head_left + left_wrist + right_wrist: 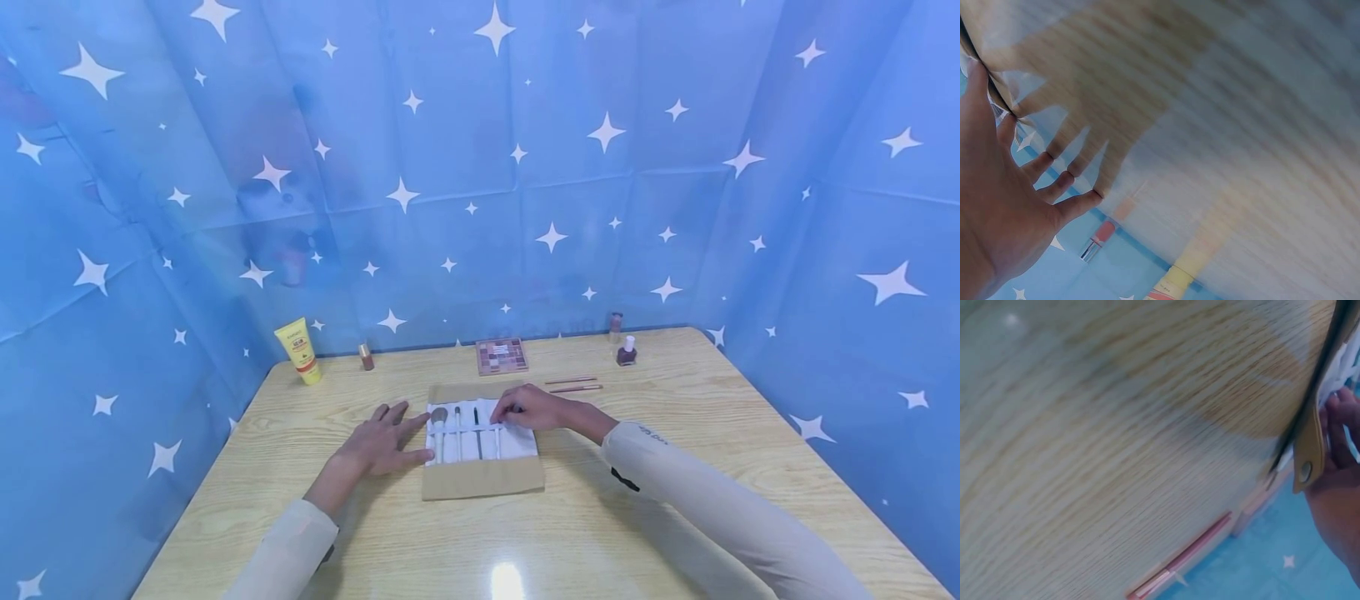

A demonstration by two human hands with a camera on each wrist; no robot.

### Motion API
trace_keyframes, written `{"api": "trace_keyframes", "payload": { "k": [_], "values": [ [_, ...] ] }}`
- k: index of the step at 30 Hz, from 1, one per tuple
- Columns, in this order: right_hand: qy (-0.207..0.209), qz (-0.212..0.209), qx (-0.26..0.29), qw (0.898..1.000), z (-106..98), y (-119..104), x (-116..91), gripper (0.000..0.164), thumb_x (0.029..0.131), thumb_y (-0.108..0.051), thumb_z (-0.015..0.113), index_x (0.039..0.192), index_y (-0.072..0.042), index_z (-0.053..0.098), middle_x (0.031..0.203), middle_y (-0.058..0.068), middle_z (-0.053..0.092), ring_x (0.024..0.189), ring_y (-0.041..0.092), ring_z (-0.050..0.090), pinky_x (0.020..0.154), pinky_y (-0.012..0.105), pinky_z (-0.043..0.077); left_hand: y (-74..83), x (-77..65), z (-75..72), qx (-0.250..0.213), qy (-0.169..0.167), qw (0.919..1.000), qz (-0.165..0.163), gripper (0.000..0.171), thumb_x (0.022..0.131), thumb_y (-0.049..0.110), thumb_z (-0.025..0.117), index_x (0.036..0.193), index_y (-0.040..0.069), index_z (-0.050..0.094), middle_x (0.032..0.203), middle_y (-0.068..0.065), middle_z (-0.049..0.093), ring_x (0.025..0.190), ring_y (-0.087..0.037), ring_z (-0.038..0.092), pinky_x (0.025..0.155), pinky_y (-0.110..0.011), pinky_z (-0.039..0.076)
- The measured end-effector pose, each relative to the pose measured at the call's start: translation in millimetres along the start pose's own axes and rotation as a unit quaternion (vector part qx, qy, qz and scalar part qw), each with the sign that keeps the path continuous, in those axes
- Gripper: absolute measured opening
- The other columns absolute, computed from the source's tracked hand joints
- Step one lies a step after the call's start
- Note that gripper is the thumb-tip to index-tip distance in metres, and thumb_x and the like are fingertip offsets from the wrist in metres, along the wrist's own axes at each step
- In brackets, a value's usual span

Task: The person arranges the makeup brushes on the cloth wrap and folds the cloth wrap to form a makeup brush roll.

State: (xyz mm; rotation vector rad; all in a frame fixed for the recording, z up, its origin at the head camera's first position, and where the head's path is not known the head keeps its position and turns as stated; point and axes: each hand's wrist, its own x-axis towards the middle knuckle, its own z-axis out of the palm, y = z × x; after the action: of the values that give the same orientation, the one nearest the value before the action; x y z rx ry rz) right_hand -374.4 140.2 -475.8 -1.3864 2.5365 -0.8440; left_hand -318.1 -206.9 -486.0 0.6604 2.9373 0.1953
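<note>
The tan, white-lined rectangular brush case (483,481) is being touched in front of the square pink palette (502,357) by the spread left hand (381,442); a slim white brush (498,445) is seemingly being pinched by the right hand (536,407); snagging is possibly being risked by tilting.

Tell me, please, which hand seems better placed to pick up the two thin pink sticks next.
Probably the right hand: it is nearer the thin pink sticks, though it seems to be pinching a brush. The left hand, at the left edge of the brush case, is farther away.
</note>
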Motion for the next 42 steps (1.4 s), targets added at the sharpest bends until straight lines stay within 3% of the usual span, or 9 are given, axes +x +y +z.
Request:
{"api": "trace_keyframes", "payload": {
  "k": [6,20,29,42],
  "values": [
    [0.0,0.022,0.011,1.0,-2.7,-1.3,-2.3,0.022,0.104,-0.003,0.059,0.115,-0.004,0.078,0.115,0.008,0.075,0.106,0.018,0.07,0.089,0.028,0.056,0.5,-1.0,0.2,0.002,-0.002,1.0,0.001,0.084,0.093,0.081,0.046,0.162,0.034,0.037,0.169,-0.017,0.026,0.152,-0.049,0.024,0.112,-0.073,0.032],
    [0.01,0.019,0.015,1.0,-25.9,11.5,-15.0,0.021,0.101,-0.006,0.066,0.12,0.001,0.074,0.113,0.012,0.076,0.101,0.02,0.073,0.084,0.027,0.059,-0.5,1.2,-1.0,0.004,-0.009,0.9999,-0.006,0.085,0.093,0.082,0.045,0.163,0.035,0.036,0.17,-0.015,0.025,0.154,-0.048,0.023,0.112,-0.073,0.032],
    [0.028,0.034,0.023,0.999,-46.4,24.8,-36.5,0.023,0.099,-0.003,0.069,0.12,0.005,0.072,0.112,0.019,0.075,0.097,0.026,0.073,0.082,0.03,0.061,-0.5,0.8,-1.6,0.003,-0.008,1.0,-0.003,0.085,0.092,0.082,0.046,0.162,0.034,0.037,0.17,-0.016,0.026,0.153,-0.049,0.024,0.112,-0.072,0.033],
    [0.071,0.049,-0.023,0.996,-70.9,52.9,-74.1,0.019,0.096,-0.001,0.072,0.114,0.006,0.073,0.109,0.023,0.074,0.094,0.026,0.075,0.081,0.035,0.062,-1.2,0.8,-2.6,0.006,-0.007,1.0,0.0,0.086,0.092,0.083,0.046,0.162,0.034,0.037,0.169,-0.016,0.027,0.153,-0.047,0.025,0.111,-0.072,0.034]
  ]
}}
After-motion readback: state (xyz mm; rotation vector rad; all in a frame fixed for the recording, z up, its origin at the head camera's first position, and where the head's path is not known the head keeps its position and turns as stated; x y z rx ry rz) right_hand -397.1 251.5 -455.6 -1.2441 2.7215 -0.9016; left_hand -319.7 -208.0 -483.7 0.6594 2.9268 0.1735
